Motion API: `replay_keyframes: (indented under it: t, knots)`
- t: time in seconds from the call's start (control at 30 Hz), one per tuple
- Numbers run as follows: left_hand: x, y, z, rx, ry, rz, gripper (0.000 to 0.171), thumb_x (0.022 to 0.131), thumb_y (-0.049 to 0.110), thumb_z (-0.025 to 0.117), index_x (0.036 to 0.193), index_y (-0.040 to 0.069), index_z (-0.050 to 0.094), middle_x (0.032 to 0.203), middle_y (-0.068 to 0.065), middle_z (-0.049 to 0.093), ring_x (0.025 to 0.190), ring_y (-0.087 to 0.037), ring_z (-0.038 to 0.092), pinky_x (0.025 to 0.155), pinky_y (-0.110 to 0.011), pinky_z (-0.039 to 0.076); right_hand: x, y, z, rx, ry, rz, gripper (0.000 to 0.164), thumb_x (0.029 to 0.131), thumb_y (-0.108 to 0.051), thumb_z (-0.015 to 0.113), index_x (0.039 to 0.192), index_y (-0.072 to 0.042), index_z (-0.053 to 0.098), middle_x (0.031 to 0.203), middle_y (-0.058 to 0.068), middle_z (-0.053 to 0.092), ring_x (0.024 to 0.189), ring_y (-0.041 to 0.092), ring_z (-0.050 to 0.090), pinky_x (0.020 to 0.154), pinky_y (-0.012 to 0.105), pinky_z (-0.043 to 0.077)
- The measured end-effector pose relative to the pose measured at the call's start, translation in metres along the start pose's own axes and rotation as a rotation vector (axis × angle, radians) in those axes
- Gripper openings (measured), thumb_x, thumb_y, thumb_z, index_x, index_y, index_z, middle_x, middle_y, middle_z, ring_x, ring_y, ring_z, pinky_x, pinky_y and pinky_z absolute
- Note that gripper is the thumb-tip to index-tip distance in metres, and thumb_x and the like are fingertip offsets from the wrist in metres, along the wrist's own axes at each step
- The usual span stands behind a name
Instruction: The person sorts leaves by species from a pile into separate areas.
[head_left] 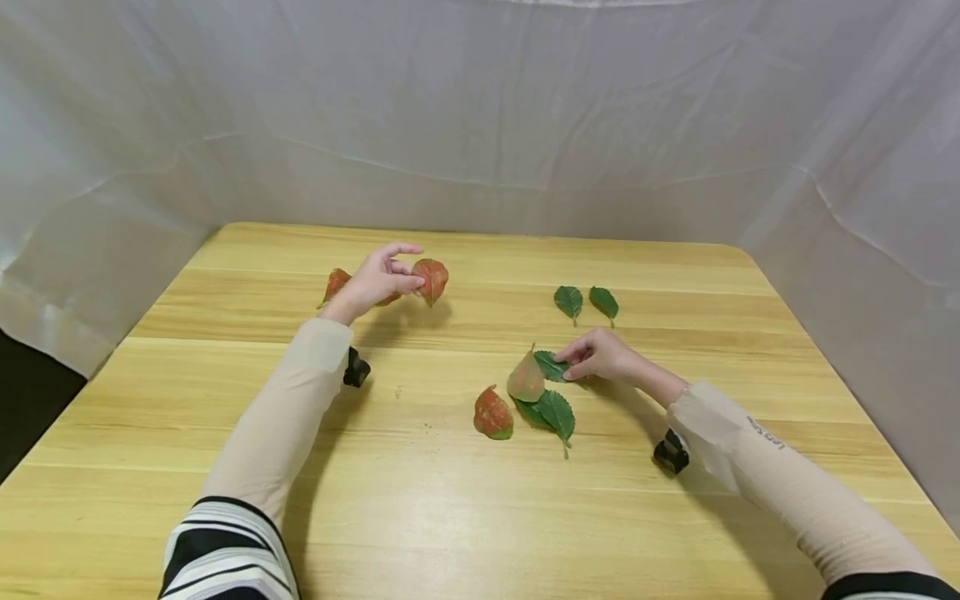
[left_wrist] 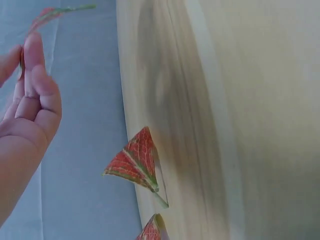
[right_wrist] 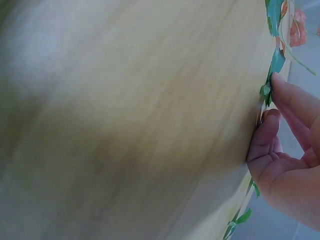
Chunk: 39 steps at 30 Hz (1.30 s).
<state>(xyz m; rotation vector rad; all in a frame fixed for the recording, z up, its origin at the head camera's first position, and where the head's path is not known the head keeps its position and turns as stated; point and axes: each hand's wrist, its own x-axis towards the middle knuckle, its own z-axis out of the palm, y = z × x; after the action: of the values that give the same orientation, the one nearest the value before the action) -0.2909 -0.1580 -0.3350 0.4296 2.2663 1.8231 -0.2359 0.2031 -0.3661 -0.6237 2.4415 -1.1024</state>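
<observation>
Pinched red leaf [head_left: 432,280] — face in head view, edge at left wrist.

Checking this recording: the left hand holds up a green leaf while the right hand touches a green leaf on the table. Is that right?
Not quite: the head view shows the left hand holding up a red leaf, not a green one. The right hand does touch a green leaf on the table.
</observation>
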Motion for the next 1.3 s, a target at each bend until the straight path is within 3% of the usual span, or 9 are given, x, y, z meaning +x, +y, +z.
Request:
replay_keyframes:
  t: [0.17, 0.43, 0.6, 0.8, 1.0, 1.3]
  knots:
    - [0.004, 0.001, -0.001, 0.060, 0.036, -0.005, 0.031, 0.087, 0.003, 0.056, 0.115, -0.009, 0.053, 0.091, -0.009, 0.060, 0.078, -0.011, 0.056, 0.078, -0.036, 0.046, 0.000, -0.002, 0.000, -0.007, 0.008, 0.012, 0.029, 0.074, 0.000, 0.070, 0.100, 0.009, 0.064, 0.068, 0.006, 0.060, 0.057, 0.013, 0.043, 0.049, 0.022, 0.035]
    - [0.013, 0.001, 0.003, 0.040, 0.098, -0.083, 0.036, 0.079, 0.001, 0.066, 0.113, -0.006, 0.056, 0.090, -0.010, 0.057, 0.076, -0.020, 0.058, 0.084, -0.046, 0.042, -0.011, -0.032, 0.001, -0.010, 0.001, 0.008, 0.027, 0.075, 0.008, 0.065, 0.100, 0.016, 0.061, 0.066, 0.011, 0.058, 0.057, 0.013, 0.041, 0.049, 0.021, 0.033]
    - [0.017, -0.002, 0.004, 0.028, 0.103, -0.110, 0.035, 0.080, -0.006, 0.061, 0.114, -0.010, 0.054, 0.084, -0.010, 0.057, 0.068, -0.012, 0.058, 0.080, -0.041, 0.046, -0.004, -0.012, 0.002, -0.009, 0.003, 0.015, 0.028, 0.075, 0.004, 0.068, 0.101, 0.012, 0.063, 0.066, 0.008, 0.058, 0.057, 0.013, 0.041, 0.049, 0.021, 0.033]
    - [0.019, -0.005, 0.003, 0.153, 0.107, -0.138, 0.033, 0.084, -0.005, 0.057, 0.115, -0.012, 0.053, 0.102, -0.023, 0.060, 0.073, -0.013, 0.061, 0.075, -0.035, 0.049, -0.001, -0.003, 0.004, -0.012, 0.001, 0.015, 0.028, 0.074, 0.002, 0.068, 0.101, 0.011, 0.063, 0.066, 0.007, 0.058, 0.056, 0.013, 0.041, 0.049, 0.022, 0.033]
    - [0.022, -0.010, 0.003, 0.340, 0.077, -0.168, 0.030, 0.085, -0.003, 0.056, 0.114, -0.011, 0.055, 0.108, -0.024, 0.058, 0.081, -0.020, 0.058, 0.069, -0.030, 0.048, 0.000, 0.001, 0.005, -0.017, 0.003, 0.010, 0.027, 0.075, 0.006, 0.067, 0.100, 0.014, 0.061, 0.066, 0.011, 0.058, 0.056, 0.014, 0.041, 0.049, 0.022, 0.033]
    - [0.025, -0.017, 0.004, 0.380, -0.021, -0.213, 0.032, 0.087, -0.004, 0.051, 0.118, -0.010, 0.052, 0.109, -0.024, 0.058, 0.076, -0.019, 0.059, 0.070, -0.032, 0.048, 0.000, 0.002, 0.003, -0.011, 0.008, 0.017, 0.027, 0.074, 0.000, 0.070, 0.100, 0.007, 0.065, 0.064, 0.003, 0.058, 0.056, 0.011, 0.042, 0.049, 0.022, 0.035]
